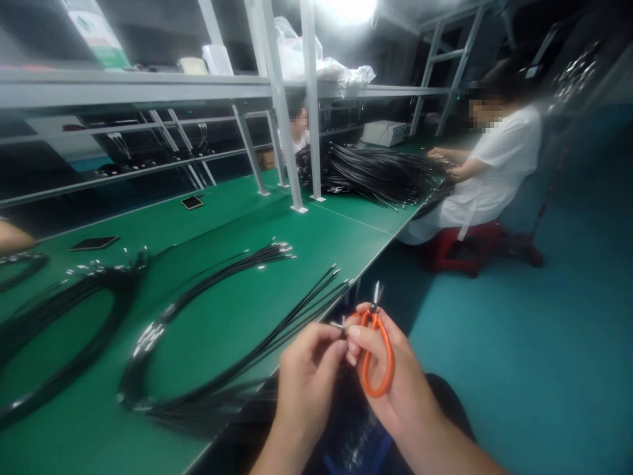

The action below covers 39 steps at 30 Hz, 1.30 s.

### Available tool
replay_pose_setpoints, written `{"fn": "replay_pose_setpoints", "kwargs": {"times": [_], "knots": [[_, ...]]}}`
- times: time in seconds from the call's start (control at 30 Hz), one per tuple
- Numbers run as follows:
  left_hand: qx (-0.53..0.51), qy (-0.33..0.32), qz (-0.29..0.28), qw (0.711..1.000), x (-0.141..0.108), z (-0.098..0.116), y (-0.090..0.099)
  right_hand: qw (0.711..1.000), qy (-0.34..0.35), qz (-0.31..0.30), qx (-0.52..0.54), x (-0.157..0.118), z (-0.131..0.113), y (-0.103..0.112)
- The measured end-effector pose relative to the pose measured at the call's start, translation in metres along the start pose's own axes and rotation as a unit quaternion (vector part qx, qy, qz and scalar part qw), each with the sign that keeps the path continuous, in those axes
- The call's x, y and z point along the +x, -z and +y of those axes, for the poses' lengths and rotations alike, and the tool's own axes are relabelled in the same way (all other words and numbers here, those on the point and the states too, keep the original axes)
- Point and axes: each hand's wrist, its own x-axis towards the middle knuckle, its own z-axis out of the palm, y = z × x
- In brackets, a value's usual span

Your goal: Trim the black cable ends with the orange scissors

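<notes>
My right hand point(390, 363) holds scissors with orange handles point(388, 366), their metal blades pointing up and away. The thumb and fingers of that hand also meet at a small dark piece with a shiny end point(341, 326). Pinched on the same piece from the other side is my left hand point(309, 369). What the piece belongs to is too small to tell. On the green table point(198, 330), left of my hands, lies a curved bundle of black cables point(136, 376) with metal tips, wrapped in something shiny at one part.
More black cables point(99, 343) lie at the left, near two phones point(192, 202). A large cable pile point(376, 171) sits farther back, beside a seated person in white point(509, 152). White posts point(309, 112) rise from the table. A red stool point(465, 247) stands at right.
</notes>
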Motion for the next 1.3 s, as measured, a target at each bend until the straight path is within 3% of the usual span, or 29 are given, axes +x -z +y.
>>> {"fn": "replay_pose_setpoints", "kwargs": {"times": [0.23,0.47,0.57,0.67,0.83,1.03,1.17,1.23,1.3], "knots": [[-0.064,0.033,-0.012,0.997,0.002,-0.002,0.0,0.996,0.051,-0.004,-0.069,0.004,-0.005,-0.006],[-0.153,0.063,-0.014,0.986,0.001,-0.003,-0.001,0.998,0.017,-0.042,-0.05,0.004,-0.001,0.0],[-0.177,0.072,0.001,0.982,0.001,-0.004,0.0,0.988,0.084,-0.008,-0.132,0.002,0.001,0.007],[-0.182,0.079,0.012,0.98,0.001,-0.003,0.0,0.952,0.186,0.012,-0.241,0.0,0.001,0.013],[-0.175,0.071,-0.007,0.982,0.001,-0.006,0.001,0.87,0.291,-0.044,-0.395,-0.001,0.004,0.018],[-0.173,0.063,-0.018,0.983,-0.002,-0.007,0.0,0.785,0.393,-0.009,-0.479,-0.001,0.011,0.016],[-0.194,0.057,0.017,0.979,-0.005,-0.005,0.001,0.728,0.453,0.002,-0.514,-0.001,0.013,0.022],[-0.185,0.048,0.035,0.981,-0.005,-0.007,0.003,0.713,0.457,0.014,-0.532,-0.003,0.013,0.028],[-0.172,0.038,0.036,0.984,-0.003,-0.009,0.005,0.728,0.426,0.011,-0.537,-0.008,0.011,0.033]]}}
